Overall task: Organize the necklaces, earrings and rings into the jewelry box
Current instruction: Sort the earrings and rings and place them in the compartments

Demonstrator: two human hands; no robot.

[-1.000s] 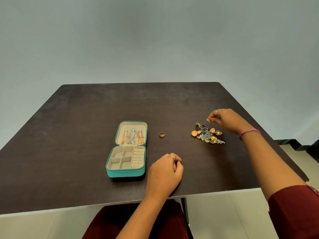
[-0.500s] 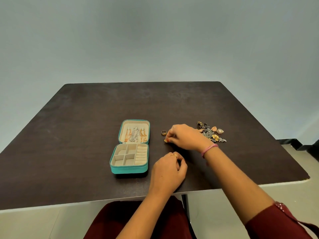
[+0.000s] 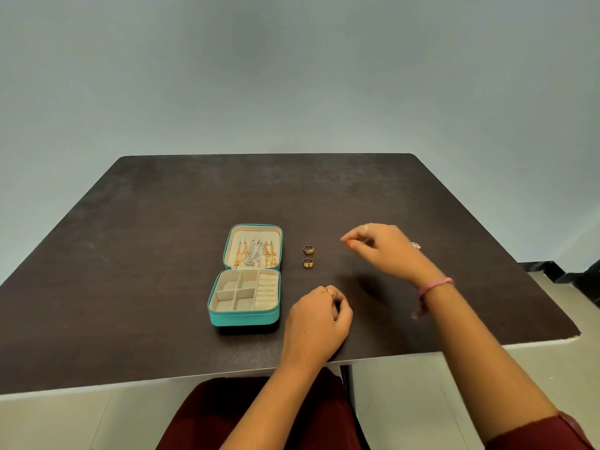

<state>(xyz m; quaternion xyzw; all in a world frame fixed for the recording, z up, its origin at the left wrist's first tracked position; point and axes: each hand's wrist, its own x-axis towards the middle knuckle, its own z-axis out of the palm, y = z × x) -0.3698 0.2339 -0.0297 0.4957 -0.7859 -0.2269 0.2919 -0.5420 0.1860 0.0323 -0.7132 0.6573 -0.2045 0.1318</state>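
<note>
A teal jewelry box [image 3: 244,316] lies open on the dark table [image 3: 146,271]. Its lid [image 3: 253,251] holds several hanging necklaces, and the cream compartments of its base look bare. Two gold rings [image 3: 308,250] [image 3: 307,263] lie just right of the lid, one behind the other. My right hand [image 3: 386,248] hovers to the right of the rings with loosely bent fingers and nothing visible between them. It hides most of the jewelry pile, of which one piece [image 3: 415,245] shows. My left hand [image 3: 319,316] rests loosely curled on the table near the box's front right corner, holding nothing.
The table's front edge [image 3: 194,378] runs just behind my lap, and its right corner [image 3: 574,332] is near my right forearm. A pale wall stands behind the table. Dark objects [image 3: 571,274] sit on the floor at the far right.
My right hand brought a second gold ring from the pile, set it down next to the first ring, and has drawn back to the right. My left hand has stayed put.
</note>
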